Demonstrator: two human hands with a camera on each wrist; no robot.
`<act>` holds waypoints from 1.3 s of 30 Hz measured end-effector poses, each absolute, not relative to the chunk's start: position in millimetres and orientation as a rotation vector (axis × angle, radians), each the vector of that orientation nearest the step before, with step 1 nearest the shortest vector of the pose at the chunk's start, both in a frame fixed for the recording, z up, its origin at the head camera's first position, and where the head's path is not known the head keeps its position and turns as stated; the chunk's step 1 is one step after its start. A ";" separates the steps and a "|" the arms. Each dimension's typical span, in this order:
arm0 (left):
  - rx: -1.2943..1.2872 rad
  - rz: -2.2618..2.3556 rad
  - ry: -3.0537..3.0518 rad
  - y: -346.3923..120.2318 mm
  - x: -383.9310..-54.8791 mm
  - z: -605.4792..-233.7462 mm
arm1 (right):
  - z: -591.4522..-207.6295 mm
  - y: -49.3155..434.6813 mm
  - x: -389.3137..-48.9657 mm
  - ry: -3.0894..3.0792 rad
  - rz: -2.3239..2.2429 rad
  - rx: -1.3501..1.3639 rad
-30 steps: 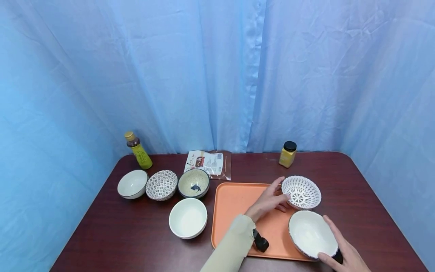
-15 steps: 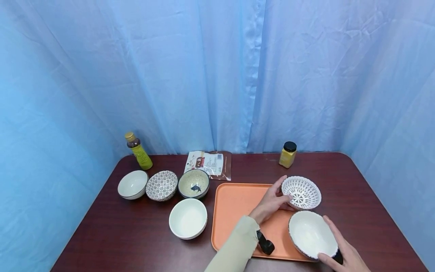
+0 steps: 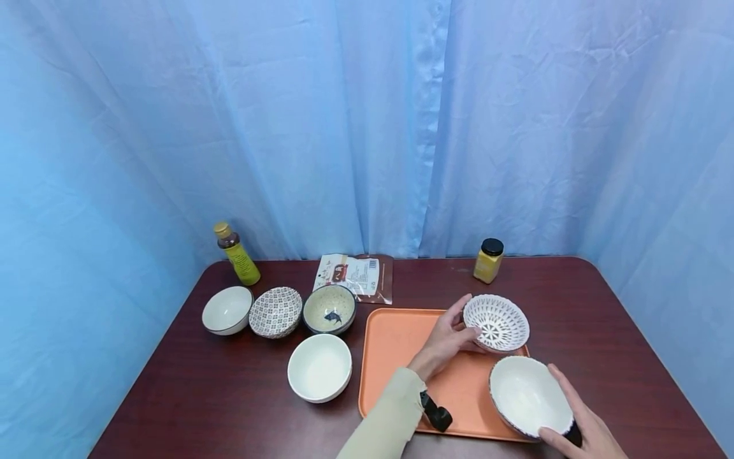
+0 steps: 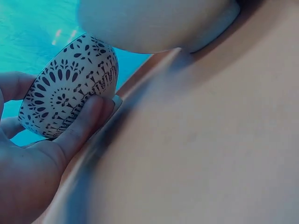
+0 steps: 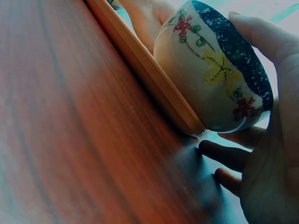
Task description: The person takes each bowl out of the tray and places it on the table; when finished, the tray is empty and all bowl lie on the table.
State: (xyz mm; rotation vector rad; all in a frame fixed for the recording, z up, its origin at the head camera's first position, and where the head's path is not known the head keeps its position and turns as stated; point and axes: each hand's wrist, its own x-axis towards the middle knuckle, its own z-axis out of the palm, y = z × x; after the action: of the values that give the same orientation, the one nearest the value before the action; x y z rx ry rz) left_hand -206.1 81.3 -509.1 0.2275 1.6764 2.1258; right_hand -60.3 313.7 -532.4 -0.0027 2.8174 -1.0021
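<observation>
My left hand [image 3: 450, 338] grips a small bowl [image 3: 496, 323] at its left side, thumb near the rim. This bowl has a grey-and-white patterned inside, and its dark petal pattern outside [image 4: 70, 86] shows in the left wrist view. It is at the far right corner of the orange tray [image 3: 395, 325]. Nearer me, my right hand [image 3: 585, 421] holds a larger bowl [image 3: 530, 395], white inside, by its right side at the tray's near right corner. In the right wrist view its outside [image 5: 215, 70] carries red and yellow flowers under a dark blue rim band.
Left of the tray are a white bowl [image 3: 319, 368], a fish-marked bowl [image 3: 329, 309], a checked bowl [image 3: 276, 312] and a dark-rimmed white bowl [image 3: 227, 310]. Behind are a bottle [image 3: 239, 258], a packet [image 3: 358, 277] and a yellow jar [image 3: 489, 261]. Blue curtains surround the table.
My left hand closes more firmly on the patterned bowl and has brought it slightly left, over the tray's far right corner. The right hand and its bowl stay nearly still.
</observation>
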 end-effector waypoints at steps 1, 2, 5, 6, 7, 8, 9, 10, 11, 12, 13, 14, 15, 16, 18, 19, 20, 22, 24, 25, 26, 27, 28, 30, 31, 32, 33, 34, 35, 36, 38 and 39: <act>0.230 2.127 1.689 78.3 -206.2 -508.3 | -532.3 313.8 -60.5 2.818 -0.998 -0.003; 0.232 2.133 1.688 75.1 -206.5 -507.6 | -532.4 313.8 -60.6 2.823 -0.996 -0.007; 0.228 2.152 1.690 65.1 -206.7 -505.1 | -532.5 313.7 -60.5 2.831 -0.981 -0.007; 0.222 2.161 1.685 61.8 -206.7 -504.1 | -532.1 313.7 -60.7 2.827 -0.976 -0.005; 0.215 2.167 1.687 58.3 -206.3 -502.6 | -531.4 313.8 -61.0 2.816 -0.973 0.001; 0.210 2.176 1.679 54.9 -206.0 -501.1 | -530.6 313.9 -61.4 2.801 -0.973 0.008; 0.207 2.182 1.681 51.5 -205.3 -499.2 | -529.5 314.0 -61.9 2.785 -0.972 0.016; 0.208 2.185 1.678 47.9 -204.6 -497.2 | -528.7 313.9 -61.9 2.777 -0.970 0.020; 0.209 2.187 1.682 44.6 -203.8 -495.1 | -527.8 313.9 -61.9 2.766 -0.972 0.025; 0.207 2.184 1.694 41.4 -202.7 -492.9 | -527.1 313.7 -62.1 2.755 -0.977 0.028; 0.209 2.180 1.706 37.9 -201.4 -490.7 | -526.8 313.6 -62.0 2.752 -0.980 0.029; 0.211 2.177 1.714 34.2 -200.2 -489.1 | -526.7 313.4 -61.9 2.752 -0.983 0.026; 0.208 2.174 1.725 30.8 -199.0 -487.6 | -526.6 313.1 -61.7 2.753 -0.986 0.024; 0.206 2.173 1.729 27.2 -197.7 -486.3 | -526.4 313.0 -61.7 2.751 -0.986 0.025; 0.202 2.168 1.747 20.5 -195.1 -483.9 | -526.2 312.8 -61.9 2.743 -0.988 0.027; 0.198 2.169 1.752 17.5 -194.0 -482.8 | -526.0 312.9 -62.0 2.737 -0.989 0.029; 0.193 2.172 1.754 14.8 -193.0 -481.8 | -526.0 313.0 -62.1 2.734 -0.989 0.031; 0.188 2.178 1.760 9.8 -191.1 -479.2 | -526.2 313.2 -62.0 2.739 -0.990 0.027; 0.188 2.179 1.770 4.9 -189.0 -476.5 | -527.2 313.2 -61.5 2.756 -0.989 0.014; 0.183 2.186 1.764 2.8 -187.8 -474.6 | -527.7 313.2 -61.3 2.769 -0.987 0.008; 0.183 2.192 1.760 0.7 -186.8 -472.8 | -528.4 313.2 -61.0 2.783 -0.986 0.000; 0.183 2.199 1.754 -1.7 -185.6 -470.9 | -529.1 313.3 -60.6 2.791 -0.987 -0.004; 0.188 2.207 1.753 -4.1 -184.6 -469.0 | -530.0 313.3 -60.1 2.800 -0.986 -0.007; 0.194 2.222 1.736 -9.3 -182.1 -464.2 | -531.7 313.4 -59.0 2.815 -0.988 -0.014; 0.196 2.232 1.726 -12.0 -181.0 -461.6 | -532.6 313.6 -58.5 2.822 -0.990 -0.016; 0.202 2.240 1.715 -14.8 -180.1 -459.1 | -533.5 313.9 -57.8 2.826 -0.995 -0.019; 0.207 2.246 1.710 -17.9 -178.9 -456.6 | -534.2 314.2 -57.2 2.831 -0.997 -0.020; 0.211 2.253 1.706 -20.9 -177.8 -453.9 | -534.8 314.4 -56.9 2.841 -0.999 -0.026; 0.211 2.259 1.698 -24.0 -176.7 -451.1 | -534.9 314.6 -56.7 2.847 -0.999 -0.029; 0.214 2.265 1.694 -27.0 -175.9 -448.9 | -534.8 314.8 -56.7 2.845 -1.000 -0.027; 0.216 2.270 1.696 -33.4 -174.0 -443.9 | -534.2 315.0 -57.4 2.834 -1.007 -0.024; 0.220 2.273 1.698 -36.4 -173.4 -442.1 | -533.6 315.1 -57.7 2.826 -1.009 -0.020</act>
State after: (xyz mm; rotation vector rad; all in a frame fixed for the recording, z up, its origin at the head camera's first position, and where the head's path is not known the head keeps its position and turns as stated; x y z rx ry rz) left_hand -173.4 -36.4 -442.1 0.2202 1.6982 2.2735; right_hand -57.7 315.1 -533.6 -0.0196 2.8257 -1.0095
